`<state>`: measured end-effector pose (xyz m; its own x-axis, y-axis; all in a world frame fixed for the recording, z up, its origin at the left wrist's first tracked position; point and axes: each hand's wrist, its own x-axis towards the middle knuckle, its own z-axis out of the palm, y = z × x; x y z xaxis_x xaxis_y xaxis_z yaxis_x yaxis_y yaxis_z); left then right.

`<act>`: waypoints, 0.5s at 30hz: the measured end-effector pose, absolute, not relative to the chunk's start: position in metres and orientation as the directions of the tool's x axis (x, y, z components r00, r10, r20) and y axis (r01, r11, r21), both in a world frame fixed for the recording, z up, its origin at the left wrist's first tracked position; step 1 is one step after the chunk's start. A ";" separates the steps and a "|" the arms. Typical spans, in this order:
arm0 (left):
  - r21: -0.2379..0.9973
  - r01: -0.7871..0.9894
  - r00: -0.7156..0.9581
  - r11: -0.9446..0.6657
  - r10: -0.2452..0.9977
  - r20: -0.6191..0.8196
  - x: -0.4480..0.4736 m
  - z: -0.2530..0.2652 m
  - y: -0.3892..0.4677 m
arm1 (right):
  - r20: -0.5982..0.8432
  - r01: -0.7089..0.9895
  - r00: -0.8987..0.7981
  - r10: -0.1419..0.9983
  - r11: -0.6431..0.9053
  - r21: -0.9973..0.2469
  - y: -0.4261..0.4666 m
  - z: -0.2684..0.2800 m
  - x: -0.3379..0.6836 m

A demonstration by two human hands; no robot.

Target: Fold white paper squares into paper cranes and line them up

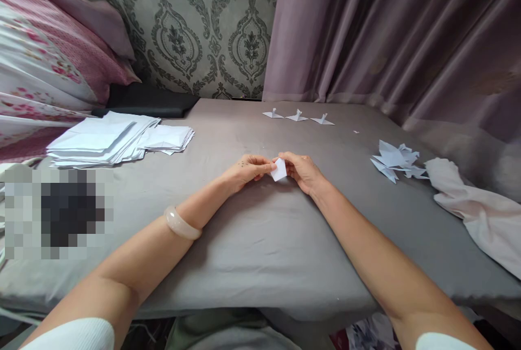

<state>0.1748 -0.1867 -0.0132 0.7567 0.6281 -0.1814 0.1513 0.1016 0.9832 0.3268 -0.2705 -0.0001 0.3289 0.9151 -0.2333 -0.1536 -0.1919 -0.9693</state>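
A small folded piece of white paper [279, 171] is held up between both hands, just above the grey cloth. My left hand [250, 171] pinches its left edge between thumb and fingers. On the other side, my right hand [302, 170] grips the upper right edge with its fingers curled behind. The paper has a pointed lower end and flat, creased faces; its back is hidden. A pale bangle [182, 223] circles my left forearm.
Stacks of white paper sheets [97, 138] and smaller squares [166, 138] lie at the left. Three folded paper pieces [298, 116] stand in a row at the back. A heap of folded paper shapes [396, 159] and a pale cloth [476, 209] lie at the right.
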 end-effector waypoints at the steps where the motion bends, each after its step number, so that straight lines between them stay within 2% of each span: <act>1: 0.981 0.164 0.755 0.106 0.626 -0.194 0.175 -0.012 -0.184 | -0.262 -0.136 0.305 0.916 -0.231 -0.963 -0.269 0.002 0.328; 4: 0.980 0.187 0.748 0.069 0.636 -0.188 0.175 -0.006 -0.174 | -0.278 0.043 0.248 0.928 -0.297 -0.954 -0.267 0.009 0.335; 6: 0.975 0.220 0.765 -0.037 0.626 -0.149 0.176 -0.001 -0.167 | -0.208 0.220 0.235 0.950 -0.260 -0.940 -0.266 0.011 0.340; 8: 0.932 0.240 0.783 -0.270 0.622 -0.021 0.175 0.003 -0.162 | -0.075 0.378 0.232 0.970 -0.161 -0.912 -0.265 0.008 0.344; 9: 0.866 0.242 0.782 -0.437 0.617 0.093 0.175 0.004 -0.160 | 0.023 0.471 0.235 0.972 -0.093 -0.877 -0.264 0.005 0.345; 10: 0.748 0.242 0.779 -0.617 0.584 0.229 0.175 0.004 -0.158 | 0.137 0.577 0.227 0.964 -0.020 -0.816 -0.264 0.002 0.346; 12: 0.377 0.238 0.801 -0.895 0.401 0.445 0.175 0.003 -0.156 | 0.354 0.794 0.147 0.924 0.103 -0.599 -0.263 -0.004 0.347; 14: 0.006 0.211 0.857 -0.978 0.188 0.481 0.175 -0.002 -0.156 | 0.442 0.927 0.019 0.897 0.150 -0.343 -0.264 -0.008 0.348; 15: -0.124 0.191 0.883 -0.974 0.115 0.455 0.176 -0.005 -0.156 | 0.435 0.958 -0.027 0.900 0.147 -0.245 -0.264 -0.009 0.348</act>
